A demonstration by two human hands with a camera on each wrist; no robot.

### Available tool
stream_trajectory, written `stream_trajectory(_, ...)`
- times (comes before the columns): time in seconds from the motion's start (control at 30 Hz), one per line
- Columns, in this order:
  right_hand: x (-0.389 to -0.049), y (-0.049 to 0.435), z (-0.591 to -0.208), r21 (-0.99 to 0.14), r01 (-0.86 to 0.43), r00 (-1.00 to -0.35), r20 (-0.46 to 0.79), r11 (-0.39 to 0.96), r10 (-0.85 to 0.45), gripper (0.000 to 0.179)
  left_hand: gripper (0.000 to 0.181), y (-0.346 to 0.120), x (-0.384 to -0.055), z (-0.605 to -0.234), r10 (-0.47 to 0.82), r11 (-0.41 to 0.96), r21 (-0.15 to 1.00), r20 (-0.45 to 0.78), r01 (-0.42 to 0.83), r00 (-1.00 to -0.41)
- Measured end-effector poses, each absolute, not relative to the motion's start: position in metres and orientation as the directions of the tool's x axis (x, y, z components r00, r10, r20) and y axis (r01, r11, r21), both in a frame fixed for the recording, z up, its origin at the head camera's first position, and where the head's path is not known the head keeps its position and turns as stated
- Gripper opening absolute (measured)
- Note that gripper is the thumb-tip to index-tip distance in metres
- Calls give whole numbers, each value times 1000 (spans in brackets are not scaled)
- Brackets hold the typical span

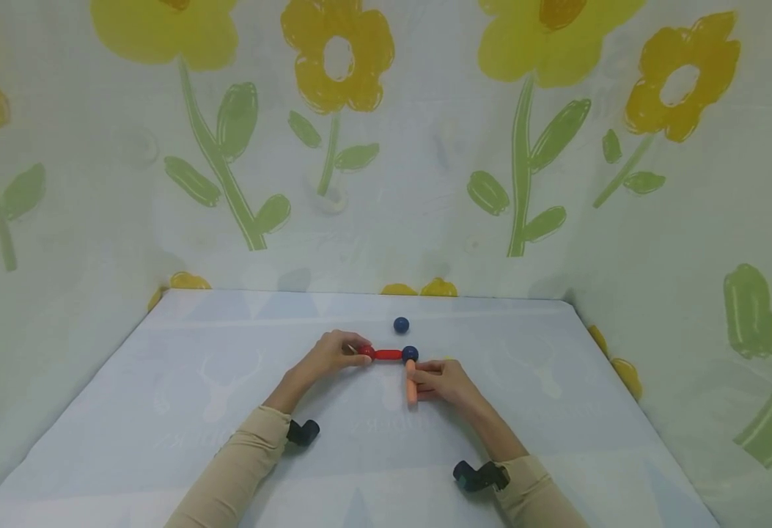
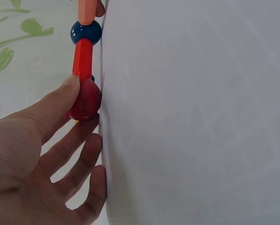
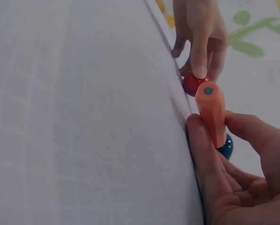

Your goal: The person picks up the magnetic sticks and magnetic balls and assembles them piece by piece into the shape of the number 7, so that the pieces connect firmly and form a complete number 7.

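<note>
My left hand (image 1: 334, 352) pinches a red ball (image 2: 86, 99) between thumb and fingers. From that ball a short red rod (image 1: 388, 354) runs right to a dark blue ball (image 1: 410, 355). My right hand (image 1: 448, 381) grips an orange rod (image 1: 412, 389), whose far end meets the blue ball. In the right wrist view the orange rod (image 3: 211, 112) shows a round grey disc in its near end, with thumb and fingers on either side. The rods and balls form a corner shape low over the white table.
A second blue ball (image 1: 402, 325) lies on the table behind the joined pieces. The white table (image 1: 227, 433) has a faint pattern. Its back and sides meet a flowered curtain (image 1: 412, 183). A black wrist camera (image 1: 481, 476) is worn on the right forearm, another on the left.
</note>
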State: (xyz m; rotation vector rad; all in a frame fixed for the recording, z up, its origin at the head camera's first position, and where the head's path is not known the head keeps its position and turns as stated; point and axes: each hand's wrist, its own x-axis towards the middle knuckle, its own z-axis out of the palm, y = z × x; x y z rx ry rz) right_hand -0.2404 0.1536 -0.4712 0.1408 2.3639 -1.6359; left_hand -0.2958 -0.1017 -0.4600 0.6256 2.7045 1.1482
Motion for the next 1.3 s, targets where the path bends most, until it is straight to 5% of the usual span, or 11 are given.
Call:
stream_trajectory(0.47,-242,156,-474,-907,247,-958,-282,341,-57,60,37,-98,-289,-462,374,652,704,23,281,-927)
stream_trajectory(0.8,-239,152,-472,-909,249,-961,-275,335,-32,54,62,-101,-275,-457,400,709,637,-11,302,-916)
stream_trajectory(1.13,-241,153,-474,-920,250,-963,-269,301,-22,54,79,-90,-246,-434,364,870,387,-87,305,-927)
stream_trajectory(1.3,-241,153,-475,-923,246,-964,-266,296,-27,56,67,-86,-231,-428,350,882,334,3,331,-937)
